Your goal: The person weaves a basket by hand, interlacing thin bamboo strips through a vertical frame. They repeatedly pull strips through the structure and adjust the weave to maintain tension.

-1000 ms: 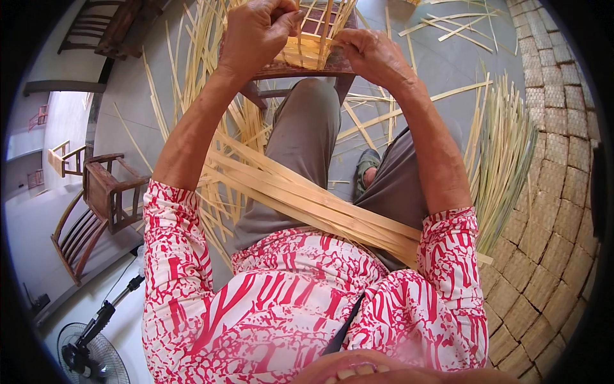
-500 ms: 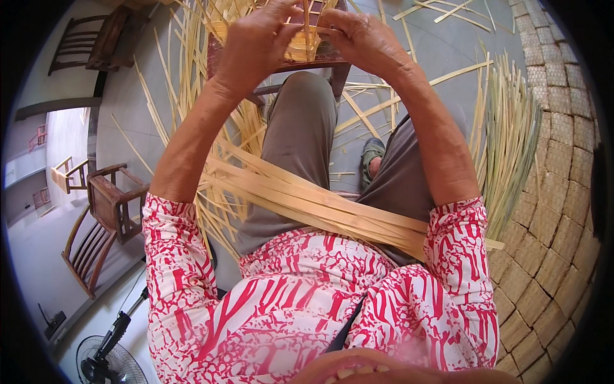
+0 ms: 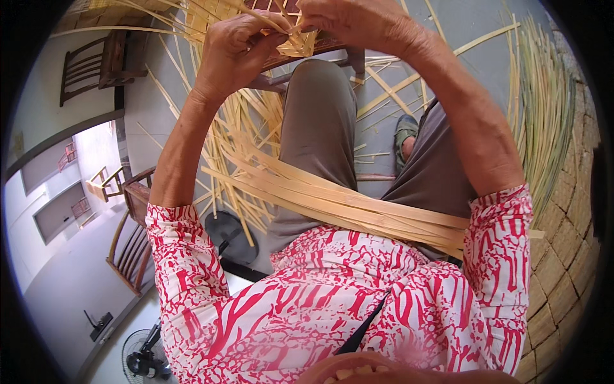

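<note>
A partly woven bamboo basket (image 3: 298, 47) with loose strips sticking out rests on a dark red wooden stool (image 3: 276, 63) in front of my knees. My left hand (image 3: 235, 54) is closed in a pinch on a pale bamboo strip (image 3: 259, 14) at the basket's near edge. Right beside it, my right hand (image 3: 358, 24) has its fingertips pressed together at the same edge, cut off in part by the picture's top. What those right fingers grip is hidden. A bundle of wide flat bamboo strips (image 3: 345, 198) lies across my lap.
Loose bamboo strips (image 3: 246, 115) spread over the floor left of my leg. At right stands a sheaf of thin greenish strips (image 3: 543, 115) beside stacked woven blocks (image 3: 566, 211). Wooden chairs (image 3: 86, 67), a black slipper (image 3: 230, 235) and a fan (image 3: 144, 358) are at left.
The view has shifted, so the scene sits farther right. My hands have come closer together, and the strip that stood upright between them is no longer there; a slanting one passes my left fingers.
</note>
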Available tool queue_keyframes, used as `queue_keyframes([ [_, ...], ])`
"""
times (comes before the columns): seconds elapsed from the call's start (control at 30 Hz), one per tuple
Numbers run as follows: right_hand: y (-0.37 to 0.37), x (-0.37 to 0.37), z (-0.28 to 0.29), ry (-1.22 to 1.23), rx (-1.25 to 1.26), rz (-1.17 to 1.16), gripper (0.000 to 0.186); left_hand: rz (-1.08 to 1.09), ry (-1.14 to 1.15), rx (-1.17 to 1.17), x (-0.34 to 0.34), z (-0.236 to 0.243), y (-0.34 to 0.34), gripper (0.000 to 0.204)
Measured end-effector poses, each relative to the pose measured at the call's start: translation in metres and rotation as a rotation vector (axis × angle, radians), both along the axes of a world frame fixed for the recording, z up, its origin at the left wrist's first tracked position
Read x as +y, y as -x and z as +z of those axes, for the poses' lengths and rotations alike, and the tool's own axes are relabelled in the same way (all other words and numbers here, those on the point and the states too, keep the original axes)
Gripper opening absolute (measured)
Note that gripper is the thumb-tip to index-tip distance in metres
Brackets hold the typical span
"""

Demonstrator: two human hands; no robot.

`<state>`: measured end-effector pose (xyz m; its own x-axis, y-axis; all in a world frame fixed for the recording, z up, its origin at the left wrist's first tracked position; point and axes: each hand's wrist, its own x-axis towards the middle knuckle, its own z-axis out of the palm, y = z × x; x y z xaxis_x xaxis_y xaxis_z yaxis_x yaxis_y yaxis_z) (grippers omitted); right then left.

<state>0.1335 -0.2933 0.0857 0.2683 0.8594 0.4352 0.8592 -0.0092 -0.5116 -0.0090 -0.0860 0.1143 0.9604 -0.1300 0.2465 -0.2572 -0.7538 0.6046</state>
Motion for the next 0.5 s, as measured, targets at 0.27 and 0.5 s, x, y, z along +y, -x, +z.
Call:
queue_keyframes([
  [0.27, -0.009, 0.016, -0.006, -0.099, -0.187, 0.071, 0.041, -0.110, -0.092, -0.045, -0.002, 0.009, 0.017, 0.013],
  [0.5, -0.008, 0.011, 0.022, 0.006, -0.230, 0.177, 0.040, -0.219, -0.224, -0.118, 0.008, 0.014, 0.025, 0.020],
])
